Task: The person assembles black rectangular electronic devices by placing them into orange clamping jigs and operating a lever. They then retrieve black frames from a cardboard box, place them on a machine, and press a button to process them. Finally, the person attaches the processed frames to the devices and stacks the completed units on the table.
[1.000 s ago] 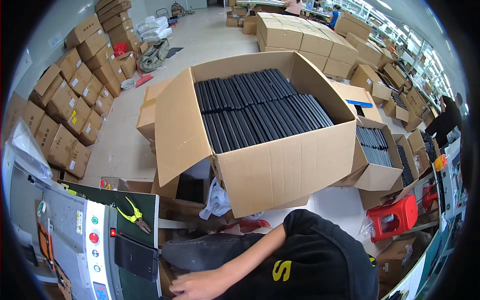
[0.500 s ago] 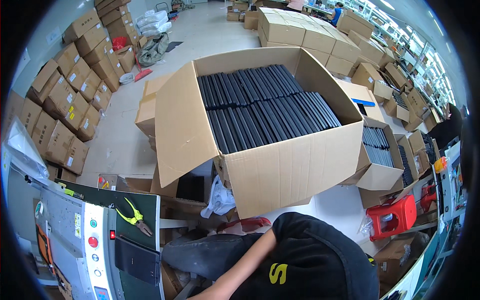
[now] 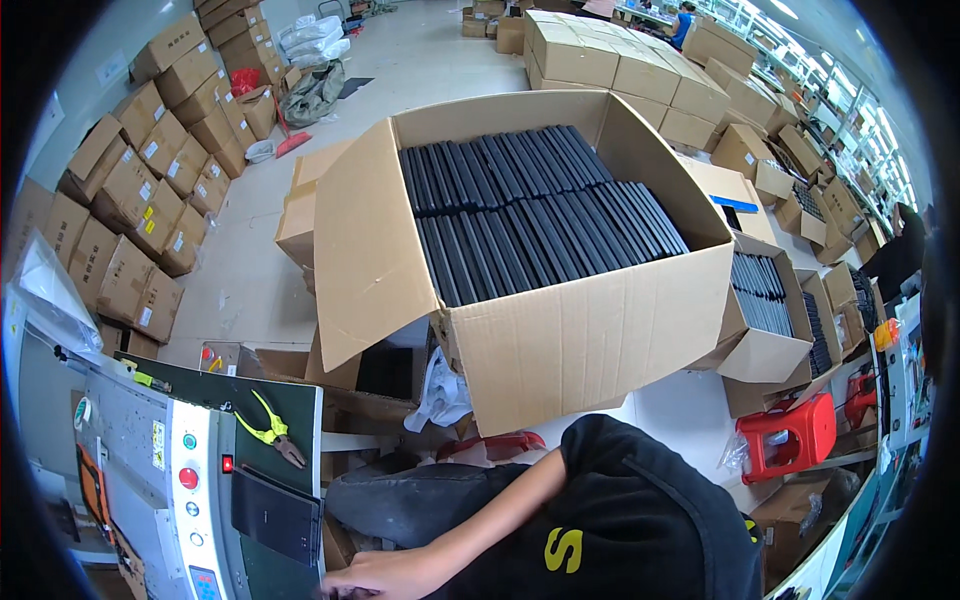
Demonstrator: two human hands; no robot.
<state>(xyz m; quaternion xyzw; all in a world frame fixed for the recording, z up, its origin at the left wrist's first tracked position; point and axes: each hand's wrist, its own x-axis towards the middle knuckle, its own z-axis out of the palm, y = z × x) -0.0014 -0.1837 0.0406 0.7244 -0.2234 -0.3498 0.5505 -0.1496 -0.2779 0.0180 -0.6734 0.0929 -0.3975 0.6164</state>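
Observation:
My right hand (image 3: pixel 385 574) is at the lower edge, beside the edge of a dark green work surface (image 3: pixel 268 390). Its fingers are curled, and a small dark bit shows at their tips; what they hold, if anything, is hidden. My left hand is out of view. Nearest the right hand, a thin black rectangular panel (image 3: pixel 275 515) lies flat on the green surface. Above that panel rest pliers with yellow-green handles (image 3: pixel 265 430). Two rows of upright, thin black panels (image 3: pixel 530 210) fill a large open cardboard box (image 3: pixel 590 345) in the middle.
A grey machine with a white control strip (image 3: pixel 188 480) and buttons stands at left. Open cartons (image 3: pixel 765 355) holding more dark panels stand at right, by a red plastic stool (image 3: pixel 790 435). Stacked closed cartons (image 3: pixel 130 190) line the left wall. White crumpled plastic (image 3: pixel 440 395) hangs below the box.
My right forearm has moved up, so the right hand now shows by the green surface. The view has shifted slightly. The panels and pliers lie as before.

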